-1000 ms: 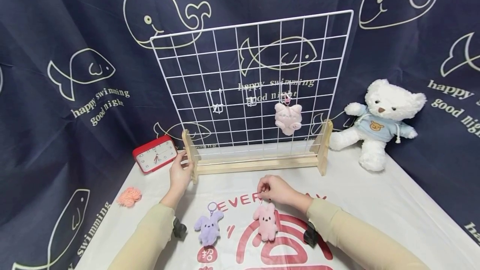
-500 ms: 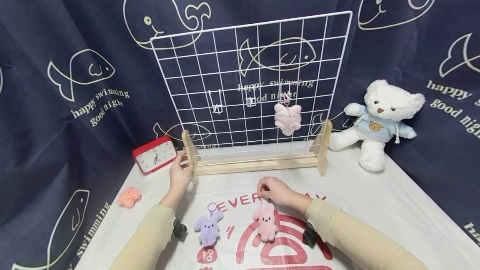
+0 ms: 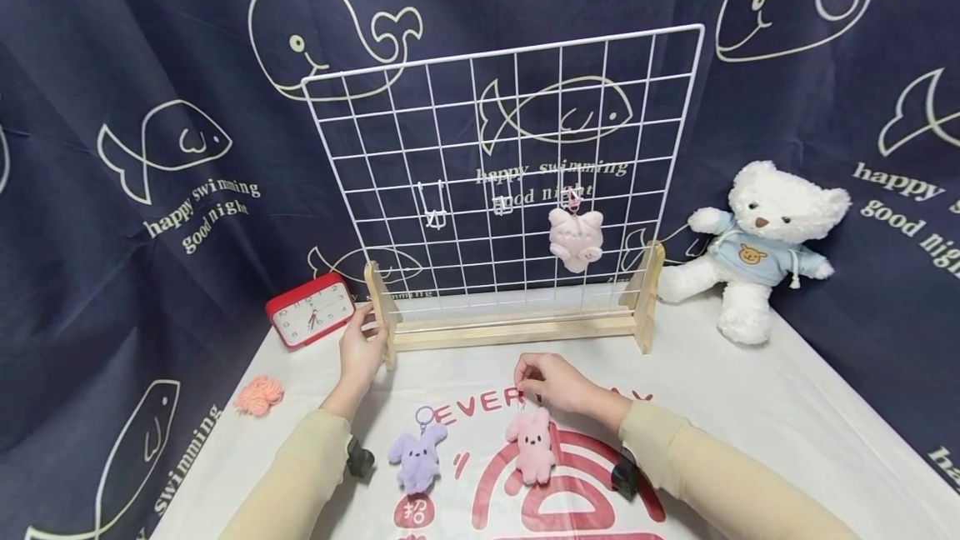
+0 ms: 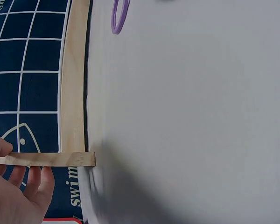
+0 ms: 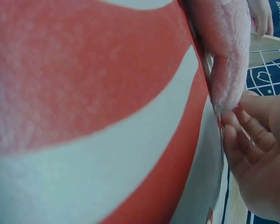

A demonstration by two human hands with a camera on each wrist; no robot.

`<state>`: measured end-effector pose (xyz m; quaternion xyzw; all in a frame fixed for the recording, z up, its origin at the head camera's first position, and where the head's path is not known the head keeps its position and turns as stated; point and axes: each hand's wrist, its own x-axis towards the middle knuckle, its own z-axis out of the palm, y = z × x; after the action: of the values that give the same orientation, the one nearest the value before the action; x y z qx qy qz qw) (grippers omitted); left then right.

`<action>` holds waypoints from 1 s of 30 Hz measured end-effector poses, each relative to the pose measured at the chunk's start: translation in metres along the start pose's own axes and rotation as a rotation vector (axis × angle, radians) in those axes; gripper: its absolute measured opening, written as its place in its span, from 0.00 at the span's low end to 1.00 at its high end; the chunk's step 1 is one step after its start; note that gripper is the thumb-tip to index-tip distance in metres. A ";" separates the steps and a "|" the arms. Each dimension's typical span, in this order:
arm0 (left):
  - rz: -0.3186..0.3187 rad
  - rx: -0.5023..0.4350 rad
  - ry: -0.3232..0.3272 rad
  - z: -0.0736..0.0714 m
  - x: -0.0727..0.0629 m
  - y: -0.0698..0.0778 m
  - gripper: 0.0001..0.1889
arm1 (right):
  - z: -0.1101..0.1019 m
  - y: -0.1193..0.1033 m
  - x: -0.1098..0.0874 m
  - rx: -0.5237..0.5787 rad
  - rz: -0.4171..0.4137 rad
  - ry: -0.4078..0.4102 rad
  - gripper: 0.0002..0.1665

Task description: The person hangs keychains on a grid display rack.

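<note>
My left hand [image 3: 362, 350] grips the left wooden foot [image 4: 60, 159] of a white wire grid rack [image 3: 516, 140], thumb on one side and fingers on the other. In front of the rack, my right hand [image 3: 555, 380] pinches the top end of a pink bunny plush keychain [image 3: 535, 448]. The bunny lies on the tablecloth, face up; its ring is mostly hidden by the fingertips. To its left lies a purple bunny plush keychain [image 3: 418, 458] with a purple ring [image 4: 120, 16]. A pale pink plush keychain [image 3: 576, 238] hangs from the rack's right side.
Two white hooks, a left one [image 3: 432, 215] and a middle one [image 3: 502, 205], hang on the grid with nothing on them. A red clock [image 3: 311, 309] and a peach yarn bundle [image 3: 258, 395] are at left. A white teddy bear [image 3: 757, 248] sits at right.
</note>
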<state>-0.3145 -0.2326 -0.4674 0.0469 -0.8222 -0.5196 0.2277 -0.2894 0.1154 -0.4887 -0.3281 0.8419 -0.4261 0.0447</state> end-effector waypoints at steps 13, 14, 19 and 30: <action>-0.002 -0.012 -0.002 0.001 0.001 0.000 0.27 | -0.012 -0.007 0.003 0.179 0.014 0.090 0.04; 0.000 -0.015 0.000 0.001 0.001 0.000 0.27 | -0.013 -0.008 0.003 0.178 0.014 0.098 0.04; 0.002 -0.023 0.004 0.001 0.000 -0.001 0.27 | -0.018 -0.014 0.004 0.181 -0.002 0.128 0.04; -0.003 -0.024 0.005 0.000 0.000 0.000 0.27 | -0.029 -0.026 0.006 0.250 -0.054 0.151 0.04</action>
<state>-0.3143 -0.2322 -0.4680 0.0466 -0.8153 -0.5294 0.2296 -0.2914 0.1206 -0.4500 -0.3096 0.7741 -0.5521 0.0100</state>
